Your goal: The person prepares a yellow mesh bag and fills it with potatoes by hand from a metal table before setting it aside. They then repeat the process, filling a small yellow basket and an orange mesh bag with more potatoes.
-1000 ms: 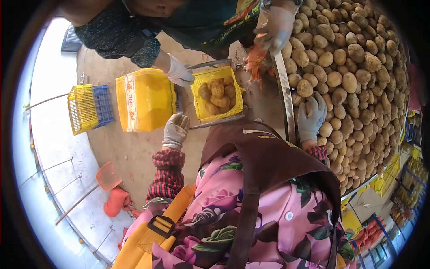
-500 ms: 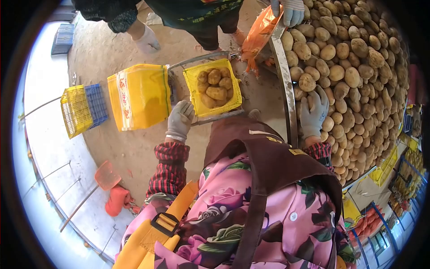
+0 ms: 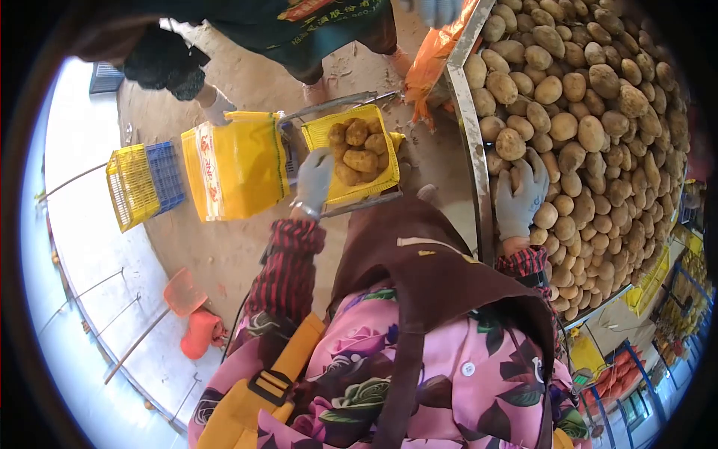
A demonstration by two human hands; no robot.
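My left hand (image 3: 314, 179), in a pale grey glove, is at the left rim of a yellow basket (image 3: 353, 196) with several potatoes (image 3: 360, 160) inside; its fingers look stretched out, and no object shows in it. On the right, my gloved right hand (image 3: 521, 200) lies at the near left side of a large potato pile (image 3: 591, 135). Its fingers are apart over the potatoes, just inside the metal edge (image 3: 471, 127), and it does not hold one.
A co-worker's gloved hand (image 3: 218, 106) touches the top of a yellow sack (image 3: 235, 168). The co-worker's other glove (image 3: 437, 10) is near an orange net bag (image 3: 434, 63). Yellow and blue crates (image 3: 133, 187) stand left. A metal frame (image 3: 329, 105) surrounds the basket. A red dustpan (image 3: 184, 293) lies lower left.
My left hand has moved up and right to the basket rim. My right hand has shifted slightly. The co-worker's glove has come down to the yellow sack, and the co-worker leans further in.
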